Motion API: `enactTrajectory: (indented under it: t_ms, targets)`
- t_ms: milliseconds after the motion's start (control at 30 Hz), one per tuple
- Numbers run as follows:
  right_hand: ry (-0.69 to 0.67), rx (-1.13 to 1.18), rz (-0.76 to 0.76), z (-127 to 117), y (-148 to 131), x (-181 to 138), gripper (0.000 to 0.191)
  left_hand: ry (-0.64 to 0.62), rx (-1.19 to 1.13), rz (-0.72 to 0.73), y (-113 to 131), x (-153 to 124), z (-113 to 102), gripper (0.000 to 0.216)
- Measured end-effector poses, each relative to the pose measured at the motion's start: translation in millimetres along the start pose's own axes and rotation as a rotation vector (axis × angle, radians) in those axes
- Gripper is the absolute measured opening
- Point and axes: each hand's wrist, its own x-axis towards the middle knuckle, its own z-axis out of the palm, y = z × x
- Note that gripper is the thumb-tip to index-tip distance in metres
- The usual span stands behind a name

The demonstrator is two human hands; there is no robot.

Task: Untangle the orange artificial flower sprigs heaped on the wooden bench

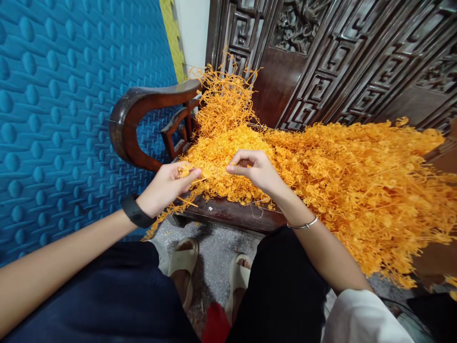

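Observation:
A big heap of orange plastic sprigs (342,176) covers the seat of a dark carved wooden bench (228,213). My left hand (167,186), with a black band on its wrist, is closed in a pinch on an orange sprig (185,172) at the heap's near left edge. A thin stem runs from that pinch toward my right hand (255,169), which wears a silver bangle. Its fingers are pinched together on the same sprig's strands, just above the pile.
A blue padded wall (64,105) stands on the left, beside the bench's curved armrest (143,107). The carved backrest (339,62) rises behind the heap. My knees and sandalled feet (185,267) are on a speckled floor below the bench edge.

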Motion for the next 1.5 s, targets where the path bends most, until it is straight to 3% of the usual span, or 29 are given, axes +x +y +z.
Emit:
enactTrajectory:
  t_ms: [167, 333, 400, 567, 700, 900, 1033, 1133, 1200, 1300, 1367, 1500]
  targets:
    - [0.134, 0.279, 0.156, 5, 4, 4, 0.018, 0.026, -0.026, 0.016, 3, 0, 5, 0.023]
    - [0.226, 0.37, 0.182, 12, 4, 5, 0.015, 0.062, -0.064, 0.006, 7, -2, 6, 0.023]
    - [0.268, 0.357, 0.17, 4, 7, 6, 0.014, 0.072, -0.068, -0.005, 5, -4, 2, 0.023]
    - [0.522, 0.307, 0.135, -35, 31, 16, 0.011, 0.144, -0.085, -0.108, -7, -5, -8, 0.022]
    - [0.477, 0.21, 0.142, -45, 59, 36, 0.017, 0.027, -0.046, -0.076, -10, -6, -4, 0.025]
    - [0.349, 0.148, 0.168, -41, 86, 57, 0.039, -0.004, 0.002, -0.029, -5, -6, 2, 0.026]
    - [0.189, 0.062, 0.009, -35, 62, 40, 0.023, -0.01, 0.039, -0.004, -5, -2, 4, 0.029]
    - [-0.092, 0.043, -0.151, -19, 24, 17, 0.019, -0.014, 0.036, -0.009, -5, 2, 7, 0.029]
    - [-0.226, -0.104, -0.284, -5, 2, 2, 0.021, -0.02, 0.031, -0.005, -4, 3, 8, 0.03]
    - [-0.21, -0.469, -0.429, 13, -15, -12, 0.02, -0.019, 0.016, 0.011, -1, 4, 10, 0.034]
    - [-0.165, -0.642, -0.441, 20, -16, -14, 0.017, -0.024, -0.005, 0.007, 1, 3, 11, 0.036]
    - [-0.115, -0.597, -0.39, 19, -8, -10, 0.011, -0.037, -0.042, -0.014, 2, 2, 11, 0.033]
